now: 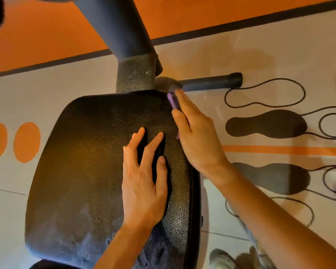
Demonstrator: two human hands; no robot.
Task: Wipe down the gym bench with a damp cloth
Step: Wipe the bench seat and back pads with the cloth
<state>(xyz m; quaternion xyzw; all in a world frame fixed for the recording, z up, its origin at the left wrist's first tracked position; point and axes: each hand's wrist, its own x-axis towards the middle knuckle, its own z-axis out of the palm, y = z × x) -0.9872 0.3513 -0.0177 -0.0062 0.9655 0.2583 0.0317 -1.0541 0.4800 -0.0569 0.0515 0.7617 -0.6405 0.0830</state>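
Left hand (144, 177) flat on bench pad (81, 162); post (136, 76), footprint decals (266, 123) beyond.

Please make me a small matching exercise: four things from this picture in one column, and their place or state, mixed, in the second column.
1. left hand
2. right hand
3. purple cloth
4. black bar

A. pressed against the pad's right edge
B. flat on top of the pad
C. on the floor beyond the pad
D. pressing the cloth

Pairs: 1-B, 2-D, 3-A, 4-C
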